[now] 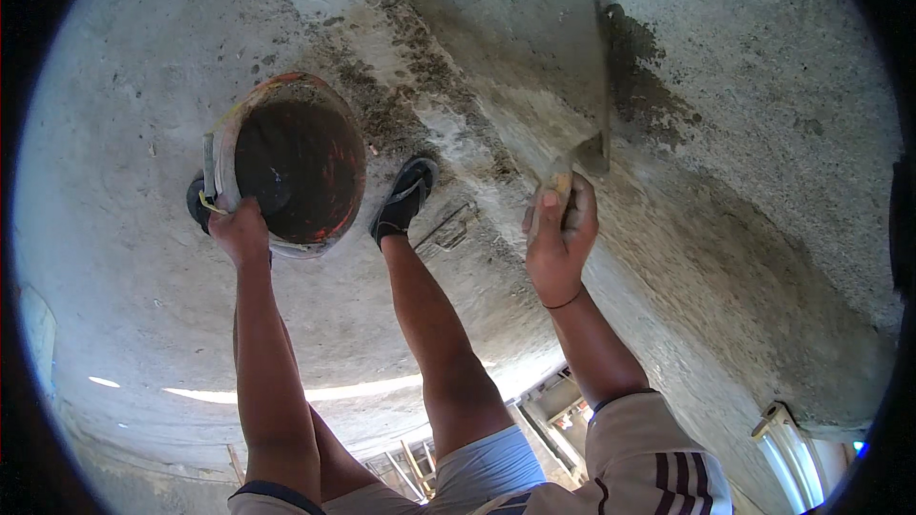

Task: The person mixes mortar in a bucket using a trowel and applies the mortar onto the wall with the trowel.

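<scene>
My left hand (240, 226) grips the lower left edge of a scuffed bucket (343, 124), which is held over the floor and has dark grey material inside. A strap or handle piece hangs at that edge. My right hand (560, 229) is closed round the worn handle of a trowel (592, 148). Its long blade, seen nearly edge-on, is at a wet grey patch (515, 19) of mortar on the rough wall (782, 114); whether it touches cannot be told.
My feet in dark sandals (401, 195) stand on the dusty concrete floor (124, 114), the left one partly behind the bucket. Dark debris (420, 76) lies along the wall's base. A bright window-like opening (792, 458) and wooden pieces show at the lower rim.
</scene>
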Action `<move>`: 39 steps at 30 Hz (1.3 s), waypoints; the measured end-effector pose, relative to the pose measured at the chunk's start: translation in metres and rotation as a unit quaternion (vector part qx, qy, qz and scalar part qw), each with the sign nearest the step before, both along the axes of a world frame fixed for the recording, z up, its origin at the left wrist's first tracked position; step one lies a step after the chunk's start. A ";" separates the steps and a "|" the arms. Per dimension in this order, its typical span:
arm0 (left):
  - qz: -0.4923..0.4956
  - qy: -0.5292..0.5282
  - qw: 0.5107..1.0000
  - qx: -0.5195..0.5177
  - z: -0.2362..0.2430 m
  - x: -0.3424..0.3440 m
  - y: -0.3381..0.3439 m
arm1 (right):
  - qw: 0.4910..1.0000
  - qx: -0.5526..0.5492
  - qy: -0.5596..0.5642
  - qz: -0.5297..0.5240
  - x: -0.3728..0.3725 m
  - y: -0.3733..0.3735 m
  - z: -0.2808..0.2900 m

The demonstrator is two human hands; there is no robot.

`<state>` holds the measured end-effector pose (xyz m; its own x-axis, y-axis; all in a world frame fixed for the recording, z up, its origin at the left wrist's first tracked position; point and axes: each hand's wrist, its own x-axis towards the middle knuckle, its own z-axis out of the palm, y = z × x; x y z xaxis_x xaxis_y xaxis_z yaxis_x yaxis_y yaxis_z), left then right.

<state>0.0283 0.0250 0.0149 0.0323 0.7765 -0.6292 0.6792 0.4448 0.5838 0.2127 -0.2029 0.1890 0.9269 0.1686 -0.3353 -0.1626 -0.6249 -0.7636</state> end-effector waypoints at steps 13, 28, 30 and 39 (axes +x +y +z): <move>0.000 -0.020 0.999 0.031 -0.018 -0.015 0.001 | 0.995 0.021 0.098 0.028 0.009 0.005 0.033; 0.031 -0.023 0.999 0.015 -0.007 -0.003 0.002 | 0.985 0.015 -0.113 0.130 0.018 -0.016 0.054; 0.012 0.003 1.000 0.007 -0.010 -0.006 0.005 | 0.985 -0.038 -0.094 0.138 0.015 -0.022 0.047; 0.017 -0.013 1.000 0.011 -0.020 -0.011 0.000 | 0.996 -0.056 0.056 0.041 0.023 0.000 0.033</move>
